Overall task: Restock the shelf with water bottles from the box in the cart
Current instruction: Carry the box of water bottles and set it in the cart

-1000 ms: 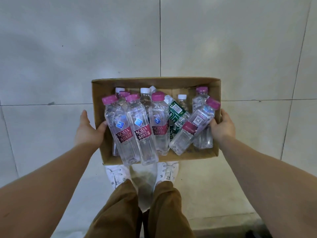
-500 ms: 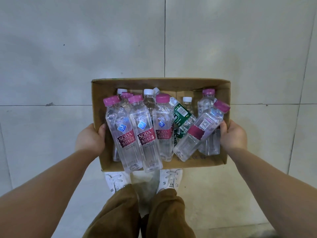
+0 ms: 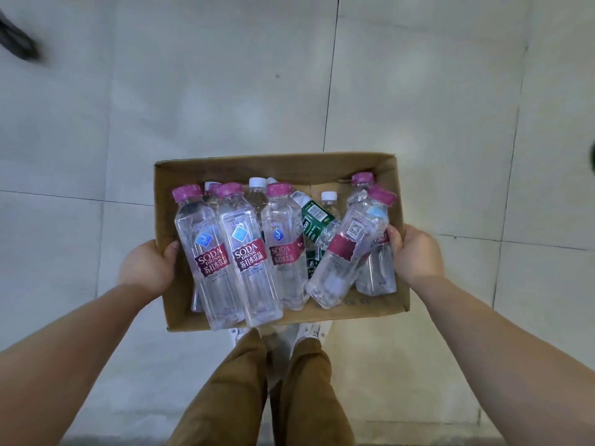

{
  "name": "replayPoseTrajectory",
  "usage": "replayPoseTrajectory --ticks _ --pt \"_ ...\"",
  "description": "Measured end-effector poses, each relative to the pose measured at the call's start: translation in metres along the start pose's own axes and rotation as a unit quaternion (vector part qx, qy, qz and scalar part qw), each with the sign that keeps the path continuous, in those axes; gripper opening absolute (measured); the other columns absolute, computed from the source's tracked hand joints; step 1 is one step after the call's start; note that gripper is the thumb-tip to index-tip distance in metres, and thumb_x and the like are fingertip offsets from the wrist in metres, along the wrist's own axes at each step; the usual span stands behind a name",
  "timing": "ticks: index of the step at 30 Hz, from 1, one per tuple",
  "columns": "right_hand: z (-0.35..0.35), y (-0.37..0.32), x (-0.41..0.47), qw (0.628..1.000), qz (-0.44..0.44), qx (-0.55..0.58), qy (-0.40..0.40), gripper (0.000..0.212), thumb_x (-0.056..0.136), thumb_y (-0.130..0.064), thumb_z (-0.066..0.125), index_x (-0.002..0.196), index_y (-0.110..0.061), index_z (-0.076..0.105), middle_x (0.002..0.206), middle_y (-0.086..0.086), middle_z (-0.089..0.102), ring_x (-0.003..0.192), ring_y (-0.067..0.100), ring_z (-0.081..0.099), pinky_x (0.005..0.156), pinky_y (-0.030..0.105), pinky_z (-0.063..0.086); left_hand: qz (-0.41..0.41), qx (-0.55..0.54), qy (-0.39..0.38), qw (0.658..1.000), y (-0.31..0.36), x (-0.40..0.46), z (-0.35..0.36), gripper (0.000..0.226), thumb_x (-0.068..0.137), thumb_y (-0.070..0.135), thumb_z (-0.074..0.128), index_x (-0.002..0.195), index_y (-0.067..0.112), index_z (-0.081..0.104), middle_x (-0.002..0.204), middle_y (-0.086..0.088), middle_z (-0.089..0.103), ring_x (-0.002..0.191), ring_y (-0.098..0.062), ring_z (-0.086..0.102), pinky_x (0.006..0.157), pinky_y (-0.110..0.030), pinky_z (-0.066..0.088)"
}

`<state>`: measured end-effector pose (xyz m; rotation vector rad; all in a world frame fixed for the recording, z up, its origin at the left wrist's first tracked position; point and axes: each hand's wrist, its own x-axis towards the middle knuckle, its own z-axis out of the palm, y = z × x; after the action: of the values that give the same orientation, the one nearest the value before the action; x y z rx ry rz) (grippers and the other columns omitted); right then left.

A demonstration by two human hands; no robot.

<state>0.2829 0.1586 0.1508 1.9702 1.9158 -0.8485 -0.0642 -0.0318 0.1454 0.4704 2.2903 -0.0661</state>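
An open cardboard box point(image 3: 273, 164) is held in the air in front of me, above my feet. My left hand point(image 3: 145, 265) grips its left wall with the thumb over the rim. My right hand point(image 3: 415, 255) grips the right wall the same way. Inside stand and lean several clear water bottles with pink caps and "SODA" labels point(image 3: 248, 249). One pink-capped bottle point(image 3: 347, 252) lies tilted against the right side. A green-labelled bottle point(image 3: 314, 222) and white-capped bottles point(image 3: 257, 188) sit behind them. No shelf or cart is in view.
Large pale grey floor tiles point(image 3: 225, 75) stretch all around. My brown trousers point(image 3: 244, 391) and white shoes point(image 3: 315, 331) show below the box. A dark blurred object point(image 3: 17, 40) is at the top left corner, and a dark edge point(image 3: 591, 156) at the far right.
The box has shifted slightly right and turned a little in my hands, and the floor has slid beneath it. Both hands keep their grip on the side walls.
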Motion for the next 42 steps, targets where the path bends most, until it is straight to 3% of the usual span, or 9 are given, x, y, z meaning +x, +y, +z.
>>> replayPoseTrajectory --ticks 7,13,17,21,24,29,33,38,42 --pt "-0.147 -0.103 -0.072 0.995 -0.078 -0.041 0.037 0.042 0.102 -0.035 0.04 0.097 -0.001 0.063 0.097 0.025 0.068 0.091 0.041 0.062 0.066 0.035 0.038 0.016 -0.052 0.03 0.998 -0.003 -0.094 -0.156 0.047 0.102 0.042 0.041 0.093 0.001 0.061 0.1 -0.025 0.068 0.089 -0.04 0.062 0.073 -0.037 0.046" --pt "-0.271 -0.215 -0.137 0.98 -0.173 -0.08 0.058 0.044 0.102 -0.033 0.04 0.091 0.003 0.062 0.1 0.029 0.066 0.097 0.043 0.06 0.069 0.036 0.038 0.008 -0.1 0.075 0.992 -0.027 -0.184 -0.291 0.045 0.103 0.039 0.041 0.103 -0.001 0.063 0.106 -0.024 0.068 0.098 -0.039 0.064 0.079 -0.037 0.049" --pt "-0.33 -0.306 -0.182 0.96 -0.24 -0.13 0.064 0.042 0.102 -0.037 0.039 0.079 -0.005 0.054 0.103 0.027 0.066 0.099 0.042 0.06 0.071 0.036 0.04 -0.022 -0.162 0.114 0.98 -0.061 -0.24 -0.374 0.038 0.103 0.036 0.043 0.087 0.004 0.057 0.076 -0.011 0.062 0.059 -0.028 0.064 0.052 -0.029 0.048" --pt "-0.362 -0.411 -0.227 0.928 -0.325 -0.166 0.071 0.045 0.101 -0.04 0.039 0.081 -0.004 0.058 0.092 0.021 0.065 0.096 0.038 0.062 0.071 0.035 0.045 -0.049 -0.242 0.145 0.958 -0.118 -0.276 -0.444 0.042 0.102 0.032 0.047 0.095 -0.006 0.064 0.092 -0.025 0.07 0.081 -0.037 0.072 0.071 -0.044 0.061" --pt "-0.366 -0.496 -0.271 0.897 -0.382 -0.206 0.081 0.048 0.101 -0.041 0.038 0.066 -0.01 0.049 0.07 0.008 0.053 0.084 0.033 0.059 0.064 0.033 0.04 -0.084 -0.29 0.177 0.937 -0.171 -0.292 -0.488 0.039 0.101 0.031 0.05 0.089 -0.003 0.064 0.093 -0.025 0.07 0.079 -0.037 0.072 0.065 -0.044 0.061" --pt "-0.327 -0.644 -0.337 0.861 -0.45 -0.225 0.082 0.048 0.101 -0.042 0.039 0.063 -0.014 0.045 0.074 0.007 0.055 0.085 0.031 0.061 0.062 0.029 0.039 -0.145 -0.333 0.207 0.908 -0.275 -0.297 -0.563 0.033 0.101 0.03 0.051 0.085 0.003 0.061 0.071 -0.013 0.063 0.054 -0.027 0.064 0.032 -0.027 0.046" --pt "-0.278 -0.763 -0.384 0.852 -0.469 -0.227 0.061 0.047 0.101 -0.042 0.04 0.064 -0.014 0.047 0.065 0.001 0.05 0.066 0.021 0.055 0.052 0.027 0.037 -0.159 -0.359 0.215 0.894 -0.364 -0.279 -0.637 0.032 0.102 0.026 0.05 0.097 -0.003 0.061 0.073 -0.016 0.064 0.052 -0.029 0.064 0.029 -0.026 0.045" --pt "-0.228 -0.895 -0.428 0.845 -0.497 -0.197 0.022 0.042 0.1 -0.04 0.043 0.07 -0.011 0.051 0.084 0.01 0.059 0.095 0.031 0.064 0.065 0.026 0.038 -0.186 -0.346 0.256 0.883 -0.453 -0.239 -0.745 0.033 0.101 0.023 0.052 0.081 -0.002 0.058 0.072 -0.022 0.064 0.044 -0.03 0.061 0.028 -0.027 0.043" --pt "-0.209 -0.996 -0.428 0.857 -0.49 -0.159 -0.002 0.042 0.101 -0.039 0.043 0.07 -0.011 0.051 0.072 0.002 0.056 0.065 0.019 0.056 0.049 0.027 0.038 -0.187 -0.331 0.258 0.888 -0.492 -0.185 -0.835 0.032 0.1 0.022 0.052 0.08 -0.002 0.06 0.073 -0.021 0.065 0.05 -0.032 0.064 0.031 -0.028 0.045"
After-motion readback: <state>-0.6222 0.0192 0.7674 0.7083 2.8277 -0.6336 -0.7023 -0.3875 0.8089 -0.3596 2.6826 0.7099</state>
